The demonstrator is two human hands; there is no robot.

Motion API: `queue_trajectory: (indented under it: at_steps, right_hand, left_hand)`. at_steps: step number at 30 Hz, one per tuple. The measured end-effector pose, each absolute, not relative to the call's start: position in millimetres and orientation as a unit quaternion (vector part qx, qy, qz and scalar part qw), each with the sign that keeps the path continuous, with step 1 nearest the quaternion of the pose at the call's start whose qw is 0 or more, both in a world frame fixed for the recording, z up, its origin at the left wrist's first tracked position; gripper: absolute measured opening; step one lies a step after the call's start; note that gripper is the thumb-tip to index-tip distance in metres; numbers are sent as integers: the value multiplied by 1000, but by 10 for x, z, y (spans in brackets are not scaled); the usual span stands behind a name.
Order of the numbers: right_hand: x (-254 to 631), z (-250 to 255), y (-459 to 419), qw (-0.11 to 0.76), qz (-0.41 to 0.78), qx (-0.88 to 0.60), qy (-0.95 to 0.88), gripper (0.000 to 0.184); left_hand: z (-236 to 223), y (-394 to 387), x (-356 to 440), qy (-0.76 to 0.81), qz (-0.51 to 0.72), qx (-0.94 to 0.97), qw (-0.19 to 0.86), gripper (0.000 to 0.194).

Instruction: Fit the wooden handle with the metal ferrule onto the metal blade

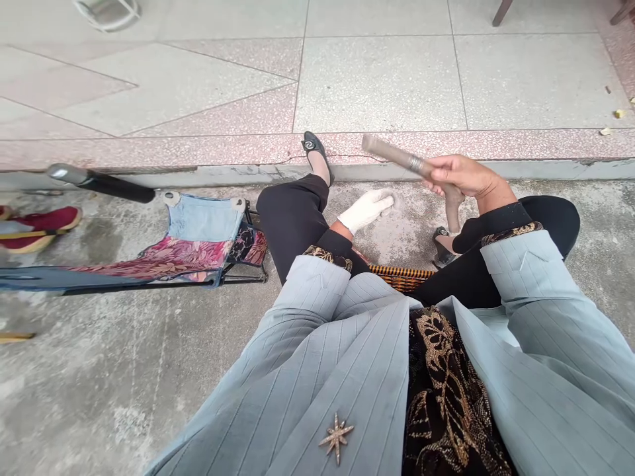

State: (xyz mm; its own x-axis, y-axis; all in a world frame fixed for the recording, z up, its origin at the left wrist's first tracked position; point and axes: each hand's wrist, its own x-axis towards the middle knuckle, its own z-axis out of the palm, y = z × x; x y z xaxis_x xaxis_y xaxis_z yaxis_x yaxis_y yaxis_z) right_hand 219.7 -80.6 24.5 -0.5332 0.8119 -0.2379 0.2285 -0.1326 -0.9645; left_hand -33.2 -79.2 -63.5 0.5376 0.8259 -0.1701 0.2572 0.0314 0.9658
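Observation:
My right hand (464, 177) is bare and closed around a bent wooden stick (391, 153). Wire is wound around the stick just ahead of my fingers. Its straight end points up and left, and a shorter, bent part hangs below my hand. My left hand (370, 208) wears a white glove and is low over the concrete between my legs. The gloved fingers are curled together over a pale, roundish patch on the ground (394, 228). Whatever they may hold is hidden.
A folding recliner with floral fabric (183, 251) stands to my left, near a red shoe (44, 228). Ahead runs a low step edge (223, 173) up to tiled floor. Under me is a woven seat (401, 277). Small yellowish bits (619, 114) lie at the far right.

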Motion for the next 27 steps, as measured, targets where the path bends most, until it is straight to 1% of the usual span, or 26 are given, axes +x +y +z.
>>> queue_trajectory:
  at_steps: [2, 4, 7, 9, 11, 14, 16, 18, 20, 21, 22, 23, 24, 25, 27]
  right_hand:
    - [2240, 202, -751, 333, 584, -467, -574, 58]
    - [2277, 82, -676, 379, 553, -508, -541, 51]
    - [2308, -126, -572, 390, 520, -557, -517, 44]
    - [2301, -221, -533, 366, 472, -602, -530, 41]
    - [2262, -269, -528, 291, 374, -660, -583, 37]
    - [2157, -295, -570, 90, 212, -705, -671, 36]
    - [2086, -312, -612, -44, 175, -683, -708, 40]
    - [2046, -328, -653, -148, 212, -622, -739, 39]
    - [2051, -313, -691, -208, 324, -530, -756, 37]
    - [2069, -286, -709, -217, 396, -476, -755, 38]
    - [2093, -243, -727, -205, 465, -425, -749, 41]
    - [2121, -185, -746, -174, 523, -382, -741, 46]
    - [2148, -118, -765, -125, 566, -352, -735, 51]
    - [2172, -49, -783, -61, 594, -338, -727, 55]
    - [2200, 67, -806, 100, 613, -354, -700, 57]
  left_hand:
    - [-660, -825, -307, 402, 204, 669, 590, 28]
    - [-664, -853, -294, 402, 186, 690, 573, 33]
    - [-629, -877, -302, 410, 176, 724, 526, 38]
    - [-587, -886, -315, 411, 169, 743, 502, 36]
    - [-544, -896, -329, 404, 166, 759, 483, 30]
    - [-507, -892, -356, 386, 165, 785, 456, 22]
    - [-500, -858, -392, 388, 165, 797, 432, 19]
    - [-501, -789, -446, 402, 159, 802, 412, 17]
    - [-502, -700, -507, 412, 149, 800, 409, 17]
    - [-503, -658, -534, 413, 146, 799, 412, 17]
    - [-507, -623, -556, 411, 148, 797, 417, 18]
    - [-513, -599, -569, 407, 153, 794, 424, 19]
    - [-523, -590, -573, 402, 157, 792, 432, 20]
    - [-539, -596, -566, 397, 161, 790, 440, 22]
    - [-588, -646, -524, 383, 159, 790, 451, 26]
